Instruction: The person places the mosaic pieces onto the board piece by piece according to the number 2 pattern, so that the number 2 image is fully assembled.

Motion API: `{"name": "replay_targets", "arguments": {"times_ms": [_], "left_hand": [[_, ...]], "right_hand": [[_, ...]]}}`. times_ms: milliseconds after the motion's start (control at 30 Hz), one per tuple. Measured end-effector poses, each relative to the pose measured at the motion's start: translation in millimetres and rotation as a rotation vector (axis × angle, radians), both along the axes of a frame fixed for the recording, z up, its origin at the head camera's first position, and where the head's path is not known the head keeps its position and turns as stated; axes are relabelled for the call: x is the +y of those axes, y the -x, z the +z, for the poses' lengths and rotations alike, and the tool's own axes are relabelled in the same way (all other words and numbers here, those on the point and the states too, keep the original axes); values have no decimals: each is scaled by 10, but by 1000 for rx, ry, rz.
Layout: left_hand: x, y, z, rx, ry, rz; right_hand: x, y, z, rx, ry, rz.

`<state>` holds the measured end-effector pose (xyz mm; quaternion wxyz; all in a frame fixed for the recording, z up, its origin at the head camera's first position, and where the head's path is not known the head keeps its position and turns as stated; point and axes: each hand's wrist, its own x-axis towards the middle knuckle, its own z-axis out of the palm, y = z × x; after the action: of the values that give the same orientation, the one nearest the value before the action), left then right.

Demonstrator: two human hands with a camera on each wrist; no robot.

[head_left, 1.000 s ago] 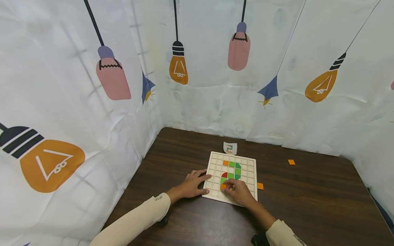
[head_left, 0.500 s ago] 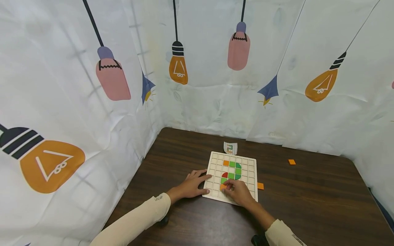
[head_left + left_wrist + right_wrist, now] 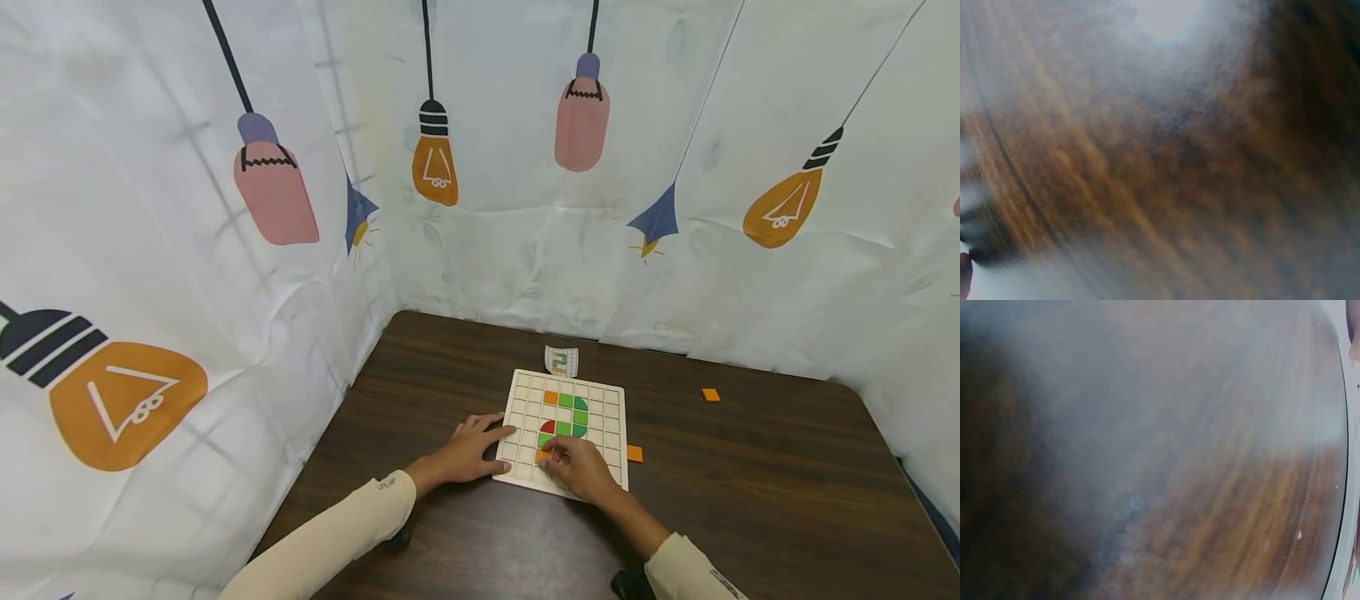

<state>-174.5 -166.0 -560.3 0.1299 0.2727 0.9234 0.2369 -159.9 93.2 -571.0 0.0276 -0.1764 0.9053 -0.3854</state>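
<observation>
In the head view a pale gridded board [image 3: 606, 425] lies on the brown table. My left hand [image 3: 467, 450] rests at its left edge, fingers spread and thumb on the near corner. My right hand [image 3: 585, 472] reaches over the board's near part, with thumb and forefinger pinching an orange square tile [image 3: 542, 457] at a cell; part of that tile is hidden. Beyond it are a green square tile [image 3: 544, 439], a red rounded tile [image 3: 547, 427], several more green tiles [image 3: 566, 401] and another orange tile [image 3: 551, 398]. Both wrist views show mostly blurred tabletop.
A small printed card [image 3: 562, 362] with a coloured pattern lies behind the board. One loose orange tile [image 3: 634, 454] sits against the board's right side, and another orange piece [image 3: 711, 395] lies farther right. A patterned white curtain [image 3: 510, 258] hangs behind the table [image 3: 750, 483].
</observation>
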Motion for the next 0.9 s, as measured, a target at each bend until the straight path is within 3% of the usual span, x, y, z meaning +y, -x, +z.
{"name": "replay_targets", "arguments": {"times_ms": [900], "left_hand": [[-1, 1, 7, -10, 10, 10]], "right_hand": [[15, 32, 8, -12, 6, 30]]}}
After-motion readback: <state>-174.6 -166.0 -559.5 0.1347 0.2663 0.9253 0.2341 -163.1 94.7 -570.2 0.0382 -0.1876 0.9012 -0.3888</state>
